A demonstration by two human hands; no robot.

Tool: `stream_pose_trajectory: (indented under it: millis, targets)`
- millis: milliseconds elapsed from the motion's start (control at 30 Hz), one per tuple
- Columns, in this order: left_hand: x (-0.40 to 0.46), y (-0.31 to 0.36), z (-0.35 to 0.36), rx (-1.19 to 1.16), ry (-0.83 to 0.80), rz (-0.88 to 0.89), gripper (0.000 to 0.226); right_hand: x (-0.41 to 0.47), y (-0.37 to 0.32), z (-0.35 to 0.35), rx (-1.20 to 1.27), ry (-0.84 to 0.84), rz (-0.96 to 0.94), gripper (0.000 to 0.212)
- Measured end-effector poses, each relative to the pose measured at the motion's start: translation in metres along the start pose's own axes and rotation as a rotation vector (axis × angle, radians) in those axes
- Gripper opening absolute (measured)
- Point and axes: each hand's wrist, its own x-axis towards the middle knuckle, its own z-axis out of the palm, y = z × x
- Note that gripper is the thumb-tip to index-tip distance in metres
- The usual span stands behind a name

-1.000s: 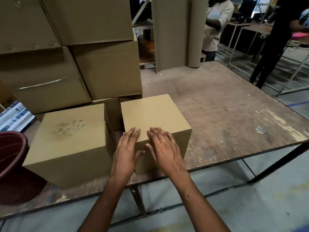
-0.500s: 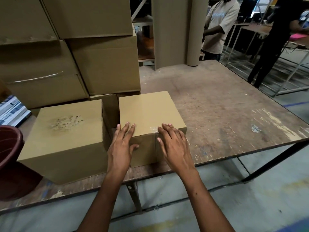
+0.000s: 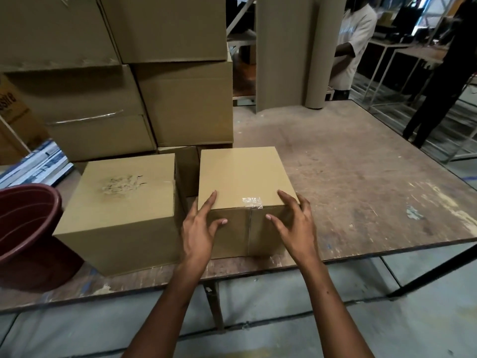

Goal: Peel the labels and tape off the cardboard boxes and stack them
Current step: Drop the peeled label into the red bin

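Both hands are on the small box at the near edge of the desk, and it's all about that scrap of clear tape on the box's near top edge. The left hand braces the near left corner, fingers long and loose along the top, thumb on the front face, nothing pinched. The right hand spreads over the near right corner, fingers lightly bent, thumb on the front face just beside the centre seam, and it grips nothing either. So the peel on this box looks unfinished: the shiny remnant is right there between the two hands, untouched. Just to the left, also near the front edge, sits a bigger box with a torn, scuffed patch on top, which I'd read as a label already pulled off. Behind it, toward the far left corner, a stack of boxes rises high, one showing a strip of tape across its front. By my reckoning we're midway, with peeling and stacking left.
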Motion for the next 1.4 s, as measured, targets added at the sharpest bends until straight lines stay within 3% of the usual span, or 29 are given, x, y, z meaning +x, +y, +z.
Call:
stream_pose_trajectory:
  millis: [300,667,833,1167,1400]
  targets:
    - [0.008,0.020,-0.050,-0.116,0.121,0.148,0.080,0.007,-0.042,-0.027,-0.028,0.143,-0.156,0.061]
    - [0.026,0.057,-0.162,-0.122,0.326,0.327,0.070,0.031,-0.139,-0.055,0.027,0.288,-0.341,0.064]
    - [0.034,0.058,-0.214,-0.117,0.384,0.331,0.069,0.044,-0.198,-0.054,-0.019,0.272,-0.420,0.061]
    - [0.048,0.069,-0.298,-0.186,0.463,0.404,0.064,0.049,-0.290,-0.060,-0.016,0.452,-0.538,0.061]
    - [0.068,0.036,-0.354,-0.123,0.482,0.396,0.063,0.052,-0.330,-0.014,0.053,0.331,-0.574,0.058]
